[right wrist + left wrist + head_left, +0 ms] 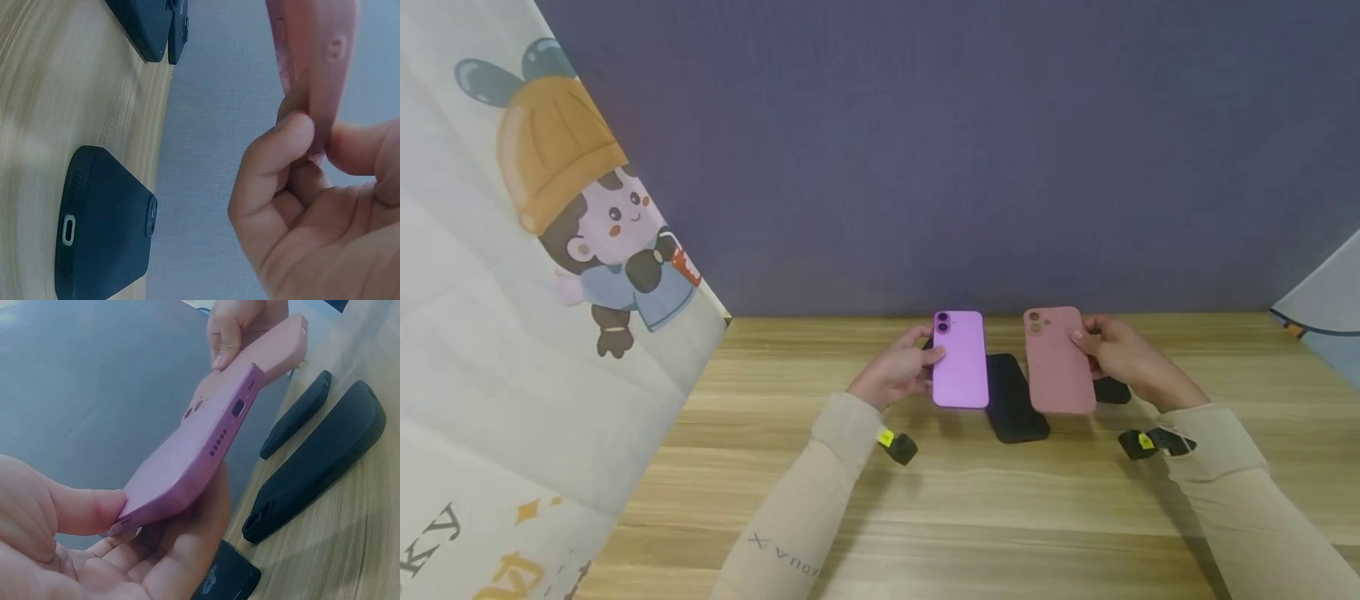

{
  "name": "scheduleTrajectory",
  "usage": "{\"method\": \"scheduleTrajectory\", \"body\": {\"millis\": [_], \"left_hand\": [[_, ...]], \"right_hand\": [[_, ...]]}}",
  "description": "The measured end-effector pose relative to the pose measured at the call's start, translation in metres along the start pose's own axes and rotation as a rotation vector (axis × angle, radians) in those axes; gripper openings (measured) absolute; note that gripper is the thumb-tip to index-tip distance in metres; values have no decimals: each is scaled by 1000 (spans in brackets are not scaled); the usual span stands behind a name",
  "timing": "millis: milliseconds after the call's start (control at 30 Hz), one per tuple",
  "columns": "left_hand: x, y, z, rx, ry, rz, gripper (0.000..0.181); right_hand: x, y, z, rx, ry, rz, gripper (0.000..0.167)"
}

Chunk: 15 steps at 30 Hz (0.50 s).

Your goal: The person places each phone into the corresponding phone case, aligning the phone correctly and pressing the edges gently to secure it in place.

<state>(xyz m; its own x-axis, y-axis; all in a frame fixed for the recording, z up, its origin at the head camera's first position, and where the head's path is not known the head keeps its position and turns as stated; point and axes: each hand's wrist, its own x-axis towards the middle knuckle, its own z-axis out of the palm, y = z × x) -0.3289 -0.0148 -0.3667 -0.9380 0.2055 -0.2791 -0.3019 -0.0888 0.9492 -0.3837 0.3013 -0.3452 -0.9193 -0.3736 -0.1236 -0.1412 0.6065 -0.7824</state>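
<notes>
My left hand (901,367) pinches a purple phone (961,367) by its left edge, its back with two camera lenses facing me. In the left wrist view the port on the end of the phone (187,453) shows. A pink case (1062,367) is held upright in my right hand (1120,354), thumb on its outer face. From the right wrist view, fingers of that hand (312,206) grip the edge of the pink case (331,56). Phone and case are apart, side by side above the table.
A black case (1015,404) lies on the wooden table (985,533) between the hands. Another black item (1111,390) lies partly behind my right hand; a third black item (232,575) shows beneath my left hand. A dark panel (970,150) stands at the back.
</notes>
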Motion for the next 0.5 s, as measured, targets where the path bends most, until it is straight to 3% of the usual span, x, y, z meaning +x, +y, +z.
{"method": "scheduleTrajectory", "body": {"millis": [500], "left_hand": [[9,3,4,-34,4,11,28]], "right_hand": [[10,-1,-8,11,-27,-41,45]]}}
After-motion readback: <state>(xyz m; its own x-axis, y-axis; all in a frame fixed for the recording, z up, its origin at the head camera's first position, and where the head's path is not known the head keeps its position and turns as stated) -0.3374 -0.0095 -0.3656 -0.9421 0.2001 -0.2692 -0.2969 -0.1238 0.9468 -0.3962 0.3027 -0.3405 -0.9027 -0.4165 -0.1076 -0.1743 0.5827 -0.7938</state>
